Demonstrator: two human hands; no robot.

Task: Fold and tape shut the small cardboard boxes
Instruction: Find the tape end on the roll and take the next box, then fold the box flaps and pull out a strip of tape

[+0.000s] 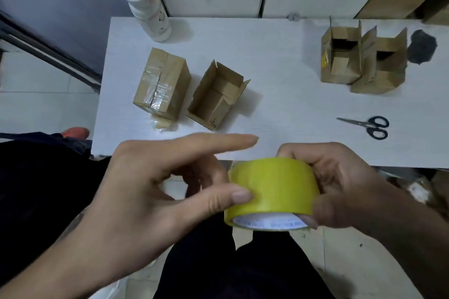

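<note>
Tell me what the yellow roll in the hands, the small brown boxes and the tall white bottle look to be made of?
The yellow tape roll looks like glossy plastic film wound on a white printed core, probably card. The small brown boxes look like matte corrugated cardboard; one carries shiny clear tape. The tall white bottle seems smooth plastic, though that is uncertain.

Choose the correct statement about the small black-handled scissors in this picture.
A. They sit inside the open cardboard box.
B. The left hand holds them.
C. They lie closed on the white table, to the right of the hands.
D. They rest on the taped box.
C: the small black-handled scissors lie closed on the white table, untouched, while the right hand grips the yellow roll of tape.
</note>
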